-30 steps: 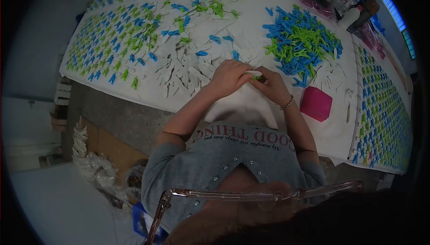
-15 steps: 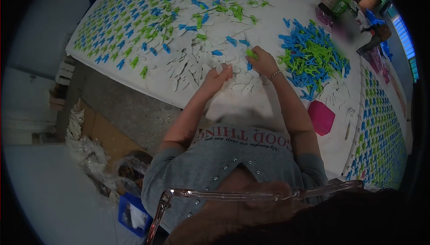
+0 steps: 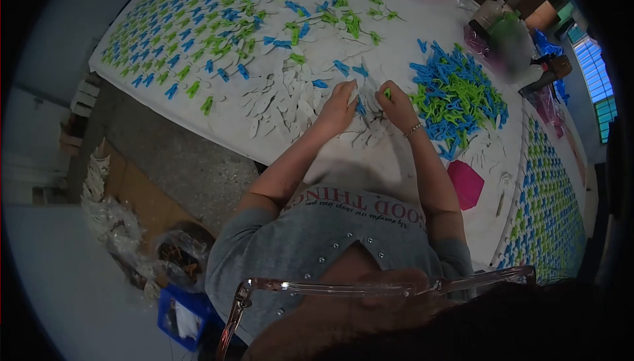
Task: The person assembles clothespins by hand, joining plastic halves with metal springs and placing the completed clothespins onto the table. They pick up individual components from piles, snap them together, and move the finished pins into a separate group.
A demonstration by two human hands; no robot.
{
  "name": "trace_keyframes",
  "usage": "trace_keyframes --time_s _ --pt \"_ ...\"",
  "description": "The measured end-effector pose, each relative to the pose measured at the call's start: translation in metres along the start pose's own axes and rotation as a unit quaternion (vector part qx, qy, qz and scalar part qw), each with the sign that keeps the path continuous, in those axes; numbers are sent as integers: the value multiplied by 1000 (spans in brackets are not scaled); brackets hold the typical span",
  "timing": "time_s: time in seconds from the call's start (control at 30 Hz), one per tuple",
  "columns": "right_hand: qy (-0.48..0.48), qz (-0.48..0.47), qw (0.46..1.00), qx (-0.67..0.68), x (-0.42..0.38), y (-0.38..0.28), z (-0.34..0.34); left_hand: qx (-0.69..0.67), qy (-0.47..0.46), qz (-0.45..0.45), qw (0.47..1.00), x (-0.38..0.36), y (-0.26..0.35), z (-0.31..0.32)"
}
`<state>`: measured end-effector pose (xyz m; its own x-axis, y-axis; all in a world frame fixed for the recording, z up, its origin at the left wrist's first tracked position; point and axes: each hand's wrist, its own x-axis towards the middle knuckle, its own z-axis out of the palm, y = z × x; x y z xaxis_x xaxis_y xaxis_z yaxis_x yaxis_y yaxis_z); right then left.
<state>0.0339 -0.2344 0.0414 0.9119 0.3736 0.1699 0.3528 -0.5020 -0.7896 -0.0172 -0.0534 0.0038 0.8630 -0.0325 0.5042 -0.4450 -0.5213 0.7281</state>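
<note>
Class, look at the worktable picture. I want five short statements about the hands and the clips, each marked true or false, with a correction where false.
1. The left hand and right hand are close together over the white pieces. True.
2. The clip pile right of the hands is red and yellow. False: blue and green.
3. The pink box lies on the white cloth. True.
4. The right wrist is bare. False: it wears a bracelet.
5. Clips lie in rows at far left. True.
</note>
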Motion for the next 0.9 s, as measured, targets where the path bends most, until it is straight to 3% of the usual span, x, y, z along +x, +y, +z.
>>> trace_keyframes --time_s 0.03,0.1,0.13,0.2,0.33,0.4,0.43,0.5,0.53,0.6,0.63,0.7,0.77,0.83,0.87,0.9 --pt "0 -2 1000 -3 2 5 2 -2 3 1 1000 -1 -4 4" --pt "46 -140 972 -182 7 4 6 -148 -48 -130 979 1 -4 8" --pt "42 -136 973 -181 5 1 6 -148 -49 -134 979 2 -1 8" --pt "-28 -72 997 5 4 -11 4 -155 -27 -123 980 6 5 6" --pt "-38 -75 996 1 -3 -19 6 -268 -13 -191 944 7 9 11" --pt "-44 -34 998 30 0 -12 4 -422 26 -234 875 10 15 9" --pt "-49 -32 998 31 1 -8 1 -423 29 -238 874 10 15 8" --pt "-22 44 994 94 4 -8 -7 -229 64 -131 963 12 15 5" --pt "-26 50 994 93 2 -13 -9 -232 63 -137 961 13 16 5" --pt "-54 127 960 243 -3 -23 -12 -91 24 -26 995 16 19 4" --pt "-56 131 959 243 -2 -21 -12 -92 23 -30 995 17 21 2" --pt "78 106 968 212 3 -10 -19 -51 -47 -61 996 16 23 2" --pt "185 119 934 281 23 4 -47 -59 -61 -59 995 11 18 11" --pt "191 113 975 6 45 29 -87 -66 -72 -54 994 8 11 16" --pt "189 114 975 2 52 34 -91 -57 -90 -32 994 8 6 18" --pt "189 2 960 -205 58 30 -92 -49 -108 -9 993 9 7 17"
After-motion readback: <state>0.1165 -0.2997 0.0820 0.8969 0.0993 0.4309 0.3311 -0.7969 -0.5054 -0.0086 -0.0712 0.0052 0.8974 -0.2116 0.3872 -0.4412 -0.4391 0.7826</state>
